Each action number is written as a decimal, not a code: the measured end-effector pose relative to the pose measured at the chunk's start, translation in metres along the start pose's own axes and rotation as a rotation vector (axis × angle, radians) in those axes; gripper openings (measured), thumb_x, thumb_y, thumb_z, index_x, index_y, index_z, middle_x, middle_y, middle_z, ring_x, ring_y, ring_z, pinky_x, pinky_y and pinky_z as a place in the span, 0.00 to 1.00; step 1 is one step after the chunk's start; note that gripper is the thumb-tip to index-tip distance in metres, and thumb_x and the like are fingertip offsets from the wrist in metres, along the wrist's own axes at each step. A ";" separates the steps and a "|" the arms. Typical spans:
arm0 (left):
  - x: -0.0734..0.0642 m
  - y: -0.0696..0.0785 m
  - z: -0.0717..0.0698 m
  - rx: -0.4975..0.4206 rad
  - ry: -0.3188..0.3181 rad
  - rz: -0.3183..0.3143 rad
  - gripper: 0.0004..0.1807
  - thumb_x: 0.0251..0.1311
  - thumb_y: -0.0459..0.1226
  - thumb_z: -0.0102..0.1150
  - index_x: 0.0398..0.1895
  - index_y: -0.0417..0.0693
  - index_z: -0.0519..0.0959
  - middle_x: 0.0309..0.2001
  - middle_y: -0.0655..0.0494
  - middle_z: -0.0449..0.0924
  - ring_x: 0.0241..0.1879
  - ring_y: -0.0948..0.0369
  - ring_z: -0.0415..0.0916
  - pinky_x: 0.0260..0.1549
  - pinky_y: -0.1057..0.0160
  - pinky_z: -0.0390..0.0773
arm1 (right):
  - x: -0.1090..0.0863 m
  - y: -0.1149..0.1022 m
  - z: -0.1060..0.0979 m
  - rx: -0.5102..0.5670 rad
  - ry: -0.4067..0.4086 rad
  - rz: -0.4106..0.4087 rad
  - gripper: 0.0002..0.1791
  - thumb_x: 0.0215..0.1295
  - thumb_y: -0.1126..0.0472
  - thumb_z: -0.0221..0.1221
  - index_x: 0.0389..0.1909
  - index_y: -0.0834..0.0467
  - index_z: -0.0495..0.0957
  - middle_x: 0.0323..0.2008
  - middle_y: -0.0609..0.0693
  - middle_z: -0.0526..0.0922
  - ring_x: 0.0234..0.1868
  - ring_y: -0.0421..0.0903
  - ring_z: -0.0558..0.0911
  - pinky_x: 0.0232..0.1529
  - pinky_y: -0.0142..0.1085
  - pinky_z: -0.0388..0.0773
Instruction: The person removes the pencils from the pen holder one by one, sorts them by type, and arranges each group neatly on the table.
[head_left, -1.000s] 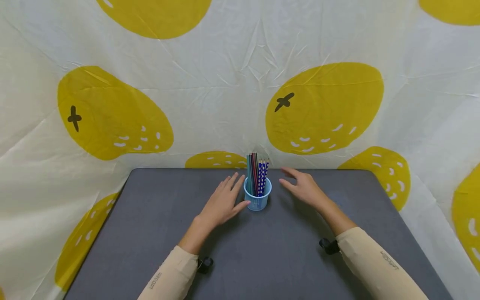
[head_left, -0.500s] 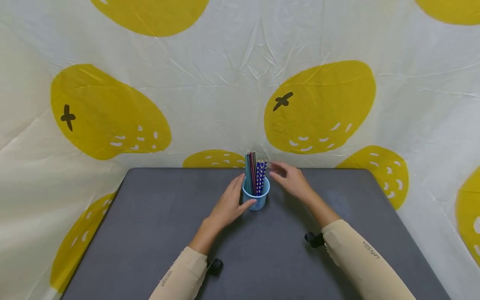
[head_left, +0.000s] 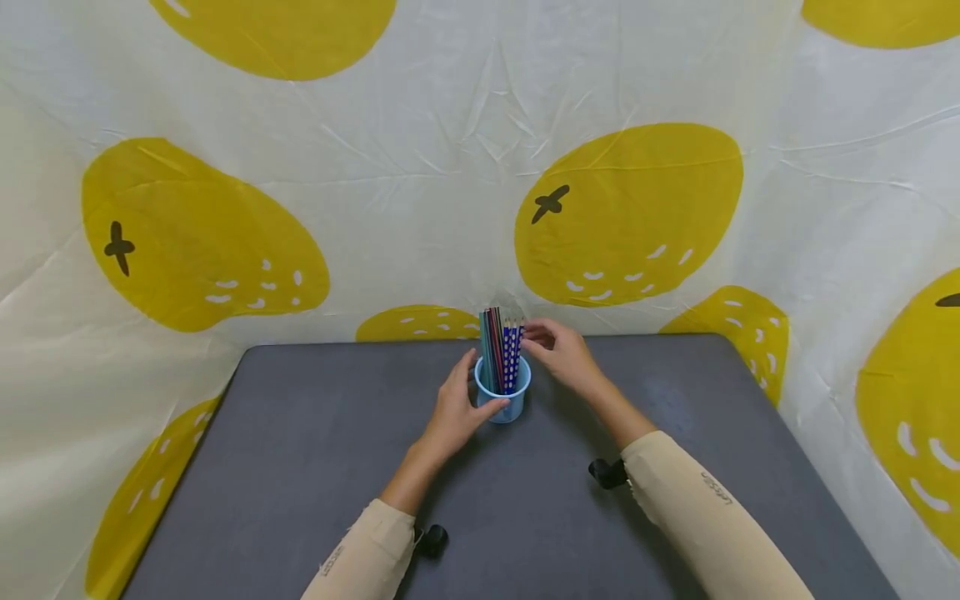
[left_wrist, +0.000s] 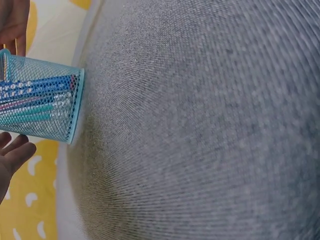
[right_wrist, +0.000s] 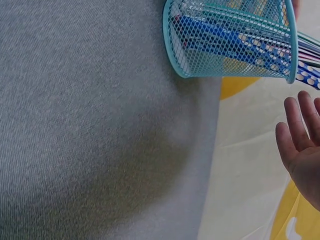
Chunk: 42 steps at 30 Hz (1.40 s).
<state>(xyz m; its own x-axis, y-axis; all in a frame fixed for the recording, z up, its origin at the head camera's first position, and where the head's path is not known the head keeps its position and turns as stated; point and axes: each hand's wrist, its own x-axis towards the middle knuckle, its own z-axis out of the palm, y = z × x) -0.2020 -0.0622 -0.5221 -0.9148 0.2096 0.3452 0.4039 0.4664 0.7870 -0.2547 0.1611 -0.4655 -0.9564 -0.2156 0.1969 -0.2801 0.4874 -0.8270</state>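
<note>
A light-blue mesh pencil cup point(head_left: 514, 412) stands upright near the table's back edge. It holds blue pencils with white dots point(head_left: 512, 358), points up, and a bunch of thin teal and dark pencils point(head_left: 489, 350). My left hand point(head_left: 457, 412) reaches about the cup's left side, thumb across its front, other fingers beside the rim. In the left wrist view a gap shows between those fingers point(left_wrist: 19, 152) and the mesh. On the other side, my right hand point(head_left: 566, 357) is right beside the dotted pencils' upper ends; its fingers look loose and hold nothing in the right wrist view.
The dark grey table point(head_left: 337, 467) spreads out in front and to both sides of the cup. Right behind its back edge hangs a white cloth point(head_left: 420, 225) with large yellow fruit shapes. A small black camera point(head_left: 606, 473) sits on each wrist.
My right hand has moved left, up to the pencils. My left hand has come in around the cup, its thumb now across the front. The cup and pencils stay in place.
</note>
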 end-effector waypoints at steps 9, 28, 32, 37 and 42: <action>0.001 -0.006 0.005 -0.052 0.007 0.001 0.47 0.51 0.41 0.81 0.70 0.37 0.64 0.62 0.37 0.77 0.59 0.45 0.79 0.53 0.45 0.85 | 0.003 0.001 0.005 -0.002 0.049 -0.008 0.15 0.72 0.62 0.64 0.55 0.65 0.80 0.47 0.61 0.87 0.47 0.55 0.86 0.53 0.49 0.85; 0.000 -0.010 0.009 -0.094 0.011 -0.011 0.42 0.59 0.46 0.76 0.69 0.40 0.64 0.62 0.38 0.77 0.59 0.45 0.80 0.53 0.46 0.85 | 0.003 -0.006 0.004 -0.021 0.060 0.022 0.12 0.72 0.60 0.64 0.50 0.63 0.80 0.43 0.59 0.87 0.43 0.52 0.84 0.46 0.40 0.82; 0.000 -0.012 0.010 -0.102 0.013 -0.009 0.39 0.63 0.47 0.72 0.69 0.40 0.63 0.61 0.37 0.77 0.59 0.44 0.80 0.53 0.47 0.85 | 0.003 -0.009 0.000 -0.018 0.060 0.033 0.13 0.72 0.60 0.65 0.51 0.62 0.80 0.43 0.59 0.87 0.42 0.52 0.84 0.43 0.34 0.81; 0.000 -0.011 0.009 -0.143 0.004 -0.026 0.39 0.63 0.47 0.72 0.69 0.41 0.63 0.62 0.37 0.77 0.60 0.43 0.79 0.55 0.43 0.84 | 0.004 -0.016 -0.007 0.054 0.055 -0.005 0.13 0.73 0.63 0.63 0.52 0.65 0.78 0.44 0.63 0.85 0.41 0.58 0.85 0.44 0.40 0.88; 0.001 -0.010 0.008 -0.164 -0.010 -0.044 0.39 0.63 0.46 0.72 0.69 0.40 0.63 0.64 0.37 0.76 0.62 0.44 0.78 0.57 0.42 0.82 | 0.005 -0.028 -0.015 0.107 0.054 -0.018 0.14 0.72 0.65 0.63 0.53 0.67 0.76 0.45 0.64 0.83 0.43 0.61 0.85 0.44 0.45 0.89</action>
<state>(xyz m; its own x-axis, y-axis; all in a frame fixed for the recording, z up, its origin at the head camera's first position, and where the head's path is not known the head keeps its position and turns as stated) -0.2070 -0.0595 -0.5339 -0.9311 0.2009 0.3046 0.3570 0.3287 0.8744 -0.2525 0.1593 -0.4330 -0.9552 -0.1765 0.2374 -0.2894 0.3906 -0.8739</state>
